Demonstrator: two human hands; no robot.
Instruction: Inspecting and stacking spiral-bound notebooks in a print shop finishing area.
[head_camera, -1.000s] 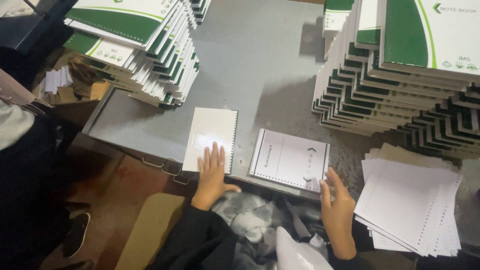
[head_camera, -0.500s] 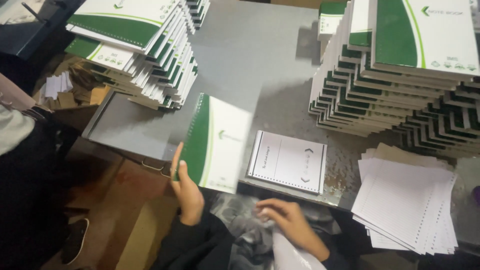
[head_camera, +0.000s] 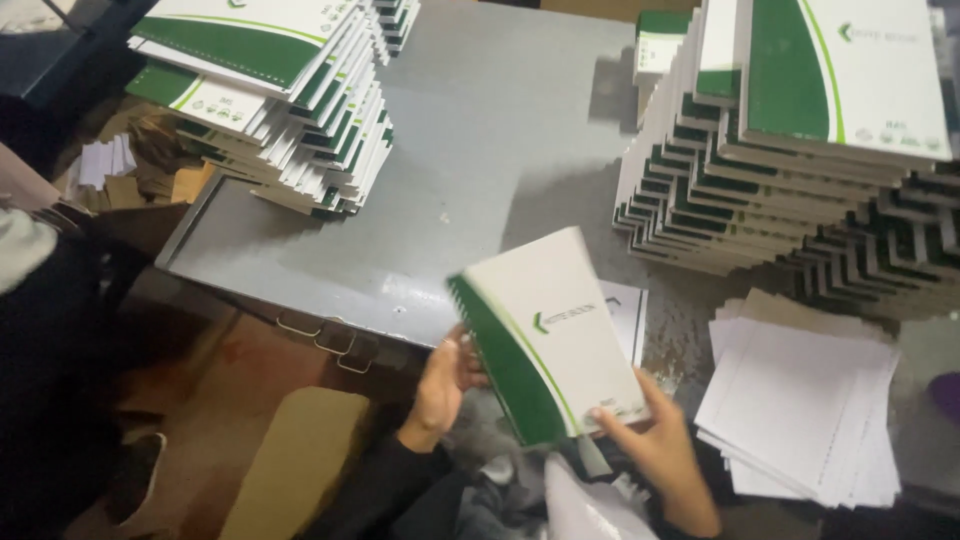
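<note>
I hold a spiral-bound notebook (head_camera: 548, 335) with a white and green cover up off the grey tabletop (head_camera: 480, 130), tilted, its wire spine toward my left. My left hand (head_camera: 445, 385) is clamped on the lower spine edge, fingers curled around it. My right hand (head_camera: 655, 440) grips the bottom right corner, thumb on the cover and fingers under it. Both hands are closed on the notebook, and it touches nothing else.

Just behind the notebook, a white printed sheet (head_camera: 628, 320) lies flat on the tabletop, mostly hidden by it. To the right I see a loose pile of white punched pages (head_camera: 810, 405). Beyond that rises a tall, staggered stack of matching notebooks (head_camera: 790, 150). A second leaning stack (head_camera: 285, 100) sits at the far left edge of the tabletop. A tan cardboard piece (head_camera: 300, 460) lies on the floor below.
</note>
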